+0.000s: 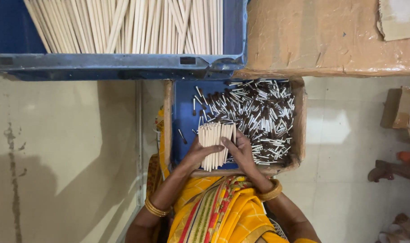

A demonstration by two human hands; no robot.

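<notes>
Holding: both hands clasp one bundle of pale sticks [216,145] over a shallow tray.
Crate: large blue crate [119,66] at the top, filled with long pale sticks lying side by side.
Carton: brown cardboard box [331,40] just beside the crate.
Tray: cardboard-walled tray [299,117] with a blue floor, on the lap, strewn with small dark-and-silver pieces [263,117].
Bundle: thin, round, cream, ends level, upright between the palms.
Handling: probably light and stiff, smooth enough to slide apart; best squeezed around the middle from both sides.
Left hand [199,153]: grip closed around the bundle.
Right hand [242,150]: grip closed against it.
</notes>
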